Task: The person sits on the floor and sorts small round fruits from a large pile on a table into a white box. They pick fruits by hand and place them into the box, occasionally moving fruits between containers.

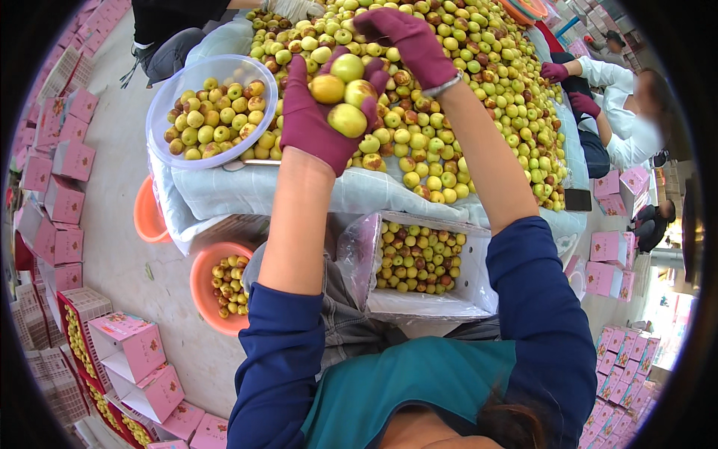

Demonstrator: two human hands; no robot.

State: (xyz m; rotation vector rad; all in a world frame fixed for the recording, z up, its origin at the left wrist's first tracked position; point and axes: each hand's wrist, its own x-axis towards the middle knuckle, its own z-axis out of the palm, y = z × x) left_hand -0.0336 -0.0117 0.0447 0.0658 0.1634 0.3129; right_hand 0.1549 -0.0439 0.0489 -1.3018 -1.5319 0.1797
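Several yellow-green jujubes point(346, 95) rest in the upturned palm of my left hand point(331, 106), which wears a maroon glove. My right hand point(412, 47), gloved alike, is a little up and to the right, over the big pile of jujubes point(493, 73) on the cloth-covered table. Its fingers are curled and blurred; whether they hold a fruit cannot be told. Left of my left hand stands a clear plastic bowl point(154, 129) partly filled with jujubes. Below the table edge, a plastic-lined white box point(479, 280) holds more fruit.
Orange basins point(203, 303) stand at the lower left of the table. A black phone point(578, 200) lies on its right corner. A co-worker's gloved hand point(294, 8) is at the top edge; another person point(634, 112) sits at the right. Pink cartons point(132, 342) and crates are stacked around.
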